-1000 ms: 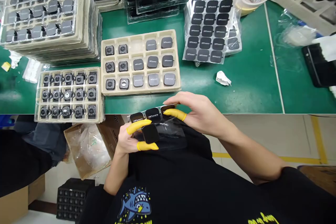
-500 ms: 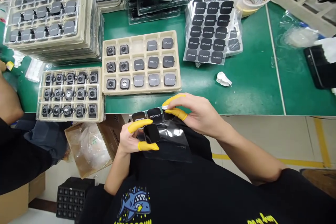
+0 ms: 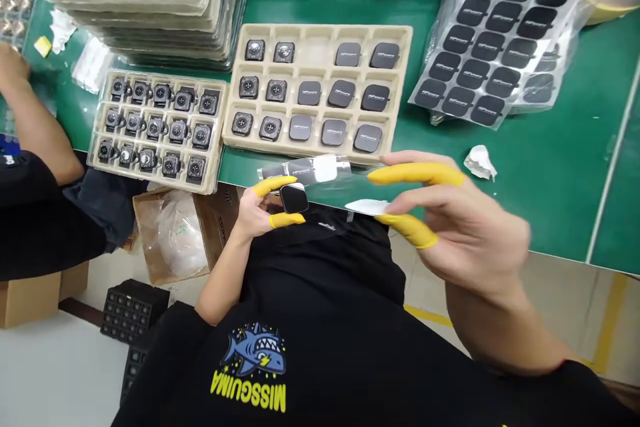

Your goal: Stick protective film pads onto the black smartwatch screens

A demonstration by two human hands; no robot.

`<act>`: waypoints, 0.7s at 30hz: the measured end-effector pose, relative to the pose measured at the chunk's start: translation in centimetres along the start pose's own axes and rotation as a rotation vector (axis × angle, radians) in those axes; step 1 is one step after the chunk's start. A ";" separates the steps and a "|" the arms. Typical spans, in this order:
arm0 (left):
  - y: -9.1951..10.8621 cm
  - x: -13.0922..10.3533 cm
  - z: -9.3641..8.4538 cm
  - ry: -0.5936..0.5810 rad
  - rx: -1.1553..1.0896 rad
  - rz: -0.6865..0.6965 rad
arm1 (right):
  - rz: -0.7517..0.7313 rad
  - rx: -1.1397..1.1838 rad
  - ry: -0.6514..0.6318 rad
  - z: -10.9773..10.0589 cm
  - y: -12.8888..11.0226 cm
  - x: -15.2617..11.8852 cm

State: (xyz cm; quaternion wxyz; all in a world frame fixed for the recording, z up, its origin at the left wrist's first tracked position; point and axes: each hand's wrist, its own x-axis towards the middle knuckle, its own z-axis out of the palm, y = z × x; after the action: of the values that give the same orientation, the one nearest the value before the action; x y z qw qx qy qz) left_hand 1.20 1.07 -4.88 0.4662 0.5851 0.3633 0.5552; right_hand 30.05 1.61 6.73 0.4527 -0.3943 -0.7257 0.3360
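My left hand [image 3: 256, 211], with yellow finger cots, grips a small black square watch body [image 3: 294, 198] by its edges, its glossy face toward me. A clear sheet of dark printed square stickers [image 3: 301, 172] lies against the same fingers; a white square shows on it. My right hand [image 3: 465, 233], also with yellow finger cots, pinches a peeled sticker [image 3: 367, 207] by its edge, its pale side showing. Its index finger is raised apart. Just beyond both hands lies a beige tray [image 3: 320, 53] holding watch bodies and dark printed squares.
At left is another tray of watches [image 3: 155, 127] under a clear cover, with tall stacked trays [image 3: 165, 20] behind. Sticker sheets [image 3: 485, 47] lie at right near a crumpled white scrap [image 3: 480, 161]. Another person's arm [image 3: 40, 120] rests at far left. Below is an open cardboard box [image 3: 173, 233].
My right hand has moved right, away from the sheet, and now carries a peeled sticker. A white square shows on the sheet. My left hand still grips the watch body; the view has shifted.
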 end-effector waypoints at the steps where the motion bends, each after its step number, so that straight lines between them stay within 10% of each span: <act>1: 0.1 0.0 0.0 -0.012 -0.010 0.026 | 0.070 0.039 0.014 -0.2 -0.8 0.4; 9: 0.8 0.7 0.9 -0.117 -0.069 0.152 | 0.404 0.306 -0.311 1.6 -3.3 5.4; 21: 0.4 0.6 0.5 -0.066 -0.044 0.233 | 0.437 0.303 -0.420 4.4 -2.6 6.4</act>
State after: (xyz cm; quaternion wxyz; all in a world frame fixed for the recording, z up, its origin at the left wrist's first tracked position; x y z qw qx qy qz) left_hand 1.73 1.41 -4.28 0.4230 0.6311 0.2652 0.5937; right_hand 23.56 5.45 9.81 0.2639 -0.3909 -0.6433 0.6032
